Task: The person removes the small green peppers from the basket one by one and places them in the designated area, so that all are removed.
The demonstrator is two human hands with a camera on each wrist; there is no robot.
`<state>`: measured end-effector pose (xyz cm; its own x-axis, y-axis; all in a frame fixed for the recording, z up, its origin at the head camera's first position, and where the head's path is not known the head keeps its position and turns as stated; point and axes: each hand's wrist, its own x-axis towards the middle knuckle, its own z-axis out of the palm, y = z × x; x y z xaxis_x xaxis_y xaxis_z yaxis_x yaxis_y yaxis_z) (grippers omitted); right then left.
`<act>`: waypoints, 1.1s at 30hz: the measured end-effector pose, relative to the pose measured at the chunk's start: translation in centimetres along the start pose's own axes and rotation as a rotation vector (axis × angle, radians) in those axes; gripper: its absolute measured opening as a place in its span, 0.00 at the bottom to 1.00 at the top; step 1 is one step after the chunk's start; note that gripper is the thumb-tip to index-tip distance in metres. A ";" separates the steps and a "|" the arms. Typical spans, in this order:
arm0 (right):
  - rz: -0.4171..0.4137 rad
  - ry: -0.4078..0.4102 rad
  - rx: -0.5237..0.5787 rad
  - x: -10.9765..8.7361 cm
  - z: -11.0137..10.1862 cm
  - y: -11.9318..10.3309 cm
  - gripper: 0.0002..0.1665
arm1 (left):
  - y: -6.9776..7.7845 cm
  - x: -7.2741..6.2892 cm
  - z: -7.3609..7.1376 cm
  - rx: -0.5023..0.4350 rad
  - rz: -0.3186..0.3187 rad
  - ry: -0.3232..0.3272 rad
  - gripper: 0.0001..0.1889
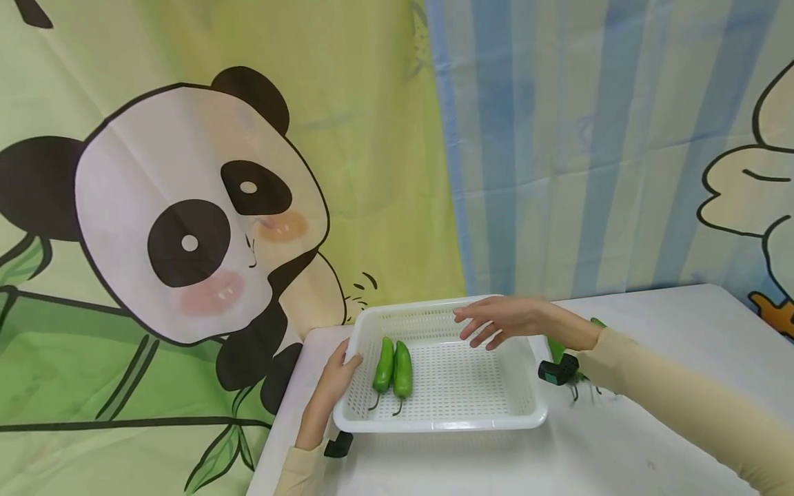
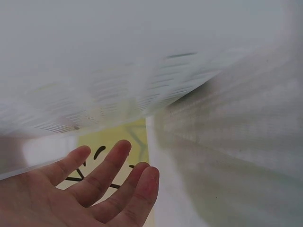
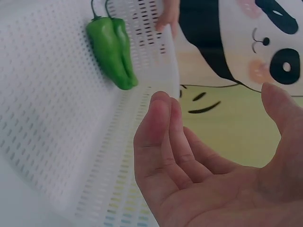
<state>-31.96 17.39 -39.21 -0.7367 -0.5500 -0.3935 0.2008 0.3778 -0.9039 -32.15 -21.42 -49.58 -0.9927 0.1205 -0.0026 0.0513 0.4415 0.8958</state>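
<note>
Two green peppers (image 1: 403, 372) lie side by side in white basket (image 1: 459, 386), left part. Left hand (image 1: 333, 380) grips left rim, thumb over it, fingers outside. Right hand (image 1: 511, 318) above basket, thumb and fingers apart.

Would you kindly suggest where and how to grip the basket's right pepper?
In the head view, probably grip the right pepper across its middle, from above and right: it lies lengthwise, the other pepper close on its left, bare basket floor on its right.

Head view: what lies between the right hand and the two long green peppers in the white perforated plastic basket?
Only the bare inside of the basket lies between the right hand and the green peppers in the head view.
</note>
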 end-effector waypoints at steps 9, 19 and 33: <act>0.047 0.016 -0.074 4.2 2.3 0.4 0.35 | -0.2 0.2 -0.1 0.003 0.000 -0.002 0.29; 0.087 0.032 -0.138 7.3 5.0 0.6 0.32 | 0.0 0.1 0.0 0.014 0.012 0.003 0.29; 0.142 0.122 -0.270 11.2 7.6 1.4 0.33 | -0.2 0.2 -0.1 -0.002 -0.005 0.003 0.29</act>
<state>-35.00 6.11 -46.15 -0.7890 -0.3903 -0.4745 0.1403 0.6375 -0.7576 -32.34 -21.54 -49.67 -0.9933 0.1155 -0.0058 0.0460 0.4406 0.8965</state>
